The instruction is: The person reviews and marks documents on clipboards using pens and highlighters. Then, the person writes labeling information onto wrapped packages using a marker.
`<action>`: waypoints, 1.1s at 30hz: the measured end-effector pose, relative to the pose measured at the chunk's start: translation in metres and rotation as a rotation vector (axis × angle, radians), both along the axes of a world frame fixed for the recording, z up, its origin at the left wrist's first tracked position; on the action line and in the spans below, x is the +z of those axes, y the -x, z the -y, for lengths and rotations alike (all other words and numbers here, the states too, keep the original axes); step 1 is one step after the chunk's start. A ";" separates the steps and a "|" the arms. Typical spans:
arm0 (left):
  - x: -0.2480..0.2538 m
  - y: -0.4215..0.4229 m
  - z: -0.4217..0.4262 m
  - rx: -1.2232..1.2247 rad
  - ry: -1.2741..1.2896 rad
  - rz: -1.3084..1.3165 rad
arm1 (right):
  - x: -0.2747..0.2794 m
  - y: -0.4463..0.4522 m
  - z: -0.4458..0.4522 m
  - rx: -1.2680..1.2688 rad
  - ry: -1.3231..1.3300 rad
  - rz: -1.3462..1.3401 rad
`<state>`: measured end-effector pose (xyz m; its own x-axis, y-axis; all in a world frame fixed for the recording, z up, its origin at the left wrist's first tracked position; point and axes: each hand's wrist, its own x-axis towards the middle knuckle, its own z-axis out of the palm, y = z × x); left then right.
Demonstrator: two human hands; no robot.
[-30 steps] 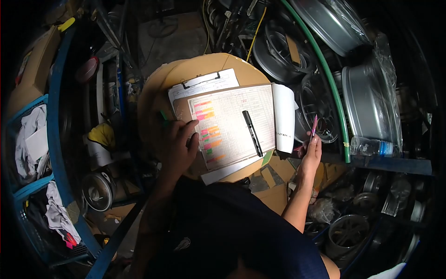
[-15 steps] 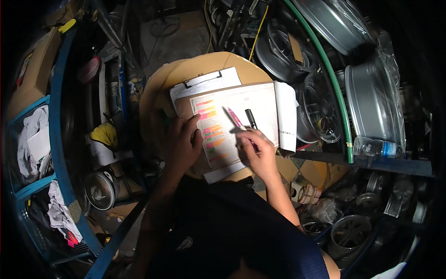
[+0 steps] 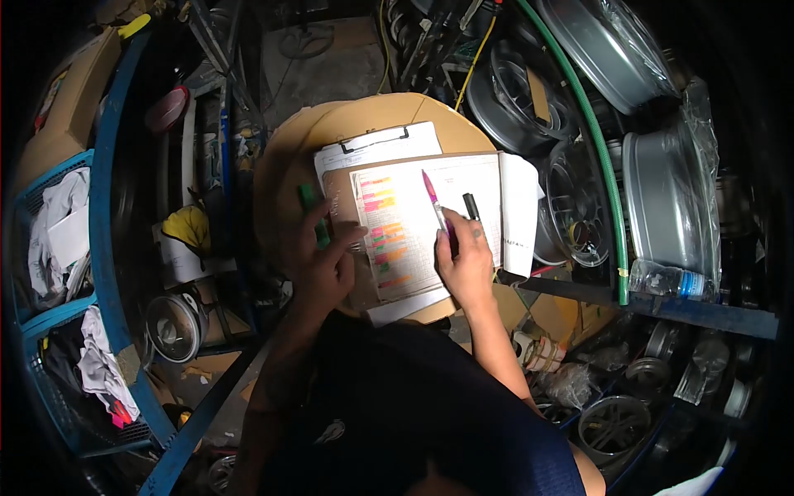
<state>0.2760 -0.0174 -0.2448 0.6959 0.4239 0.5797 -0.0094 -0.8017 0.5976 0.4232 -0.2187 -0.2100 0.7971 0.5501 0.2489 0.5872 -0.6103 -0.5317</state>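
Note:
A printed sheet (image 3: 413, 248) with pink, orange and green marks down its left side lies on a brown board, over a clipboard (image 3: 380, 145), on a round cardboard surface (image 3: 289, 140). My right hand (image 3: 467, 260) is closed round a pink pen (image 3: 432, 194) above the sheet, its tip pointing away from me. Partly behind that hand, a black marker (image 3: 471, 207) rests on the sheet. At the left edge of the board my left hand (image 3: 327, 260) has its fingers apart, one fingertip at the coloured rows. Beside it is a green object (image 3: 310, 207).
Wheel rims (image 3: 670, 194) fill racks on the right, behind a green pole (image 3: 608, 174). A plastic bottle (image 3: 674, 281) lies on the right shelf edge. Blue crates (image 3: 54, 310) with cloths stand at the left, near a yellow cloth (image 3: 186, 229).
My right hand has come from the right side to over the sheet, bringing the pink pen. My left hand's fingers have spread further apart. The view has shifted slightly.

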 end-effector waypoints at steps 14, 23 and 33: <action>0.045 -0.001 0.041 -0.605 0.600 -0.021 | 0.009 0.034 -0.013 0.646 -0.299 -0.261; 0.047 0.011 0.045 -0.808 1.218 0.011 | 0.014 0.033 0.002 0.633 0.001 -0.121; 0.037 0.008 0.050 -0.539 0.610 -0.355 | 0.003 0.037 -0.006 0.368 -0.648 -0.661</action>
